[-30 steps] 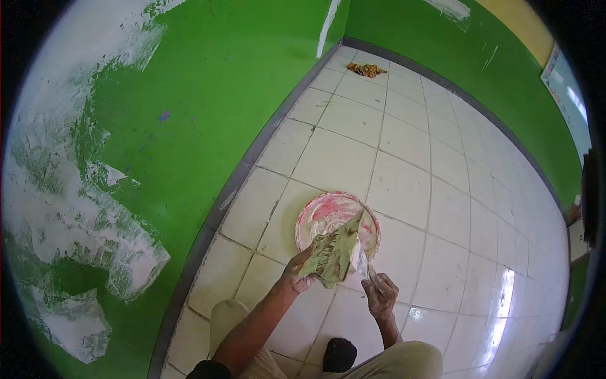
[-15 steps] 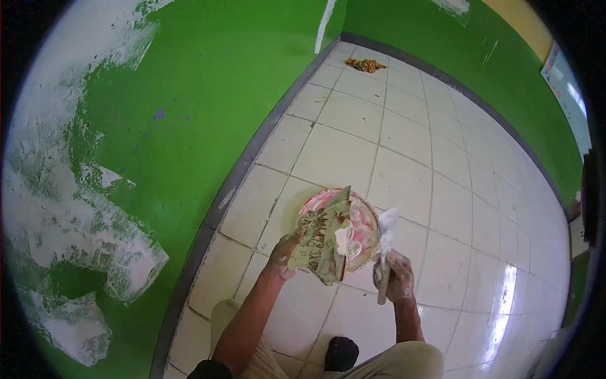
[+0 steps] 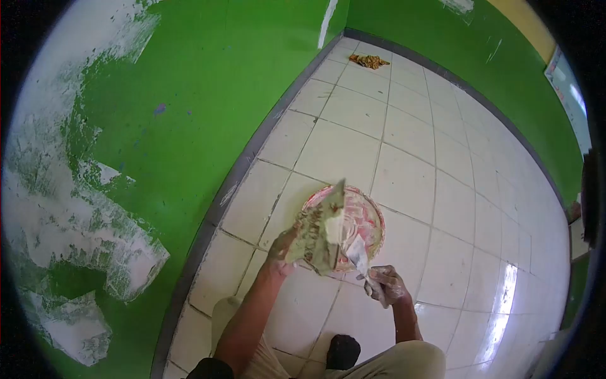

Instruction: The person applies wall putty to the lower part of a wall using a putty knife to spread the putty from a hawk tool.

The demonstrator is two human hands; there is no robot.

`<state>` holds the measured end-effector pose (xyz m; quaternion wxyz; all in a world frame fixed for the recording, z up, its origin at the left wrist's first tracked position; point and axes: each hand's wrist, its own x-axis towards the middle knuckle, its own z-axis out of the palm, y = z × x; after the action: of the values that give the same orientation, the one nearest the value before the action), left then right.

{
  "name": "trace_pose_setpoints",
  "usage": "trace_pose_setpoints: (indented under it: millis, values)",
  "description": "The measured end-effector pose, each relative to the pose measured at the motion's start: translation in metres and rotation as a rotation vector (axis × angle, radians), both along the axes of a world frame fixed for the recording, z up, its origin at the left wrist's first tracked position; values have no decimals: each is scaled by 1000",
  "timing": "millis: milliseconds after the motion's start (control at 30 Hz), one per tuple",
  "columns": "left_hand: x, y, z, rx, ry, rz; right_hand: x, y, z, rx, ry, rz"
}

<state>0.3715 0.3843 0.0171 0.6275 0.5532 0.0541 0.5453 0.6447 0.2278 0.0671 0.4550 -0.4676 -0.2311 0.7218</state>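
Observation:
My left hand is closed on the left side of a broad, putty-crusted plastering board, which has a straight right edge and a white lump of putty near it. In my right hand is a putty knife, gripped by the handle, its whitened blade pointing up and left, close to the board's right edge. Beneath both tools stands a round red tub smeared with white putty. The board hides the tub's left part.
A green wall with white putty patches rises at the left, with a grey skirting at its foot. On the tiled floor lies a crumpled brown cloth-like thing near the far corner. My dark-covered foot is below.
The putty knife has swung from beside the tub to over it, nearer the board's edge. My right hand has moved slightly left and down; the board has shifted a little left and tilted.

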Motion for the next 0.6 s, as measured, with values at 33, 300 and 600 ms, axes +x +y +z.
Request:
trace_pose_setpoints:
  millis: [33, 300, 600]
  values:
    - [0, -3, 31, -178, -14, -75, 8, -3, 0, -12, -101, -28]
    - [-34, 32, 43, -860, 21, 57, 57, 14, 35, -81, -1086, -59]
    - [-38, 36, 18, -837, 95, 175, 107, 50, -13, 270, -1721, 288]
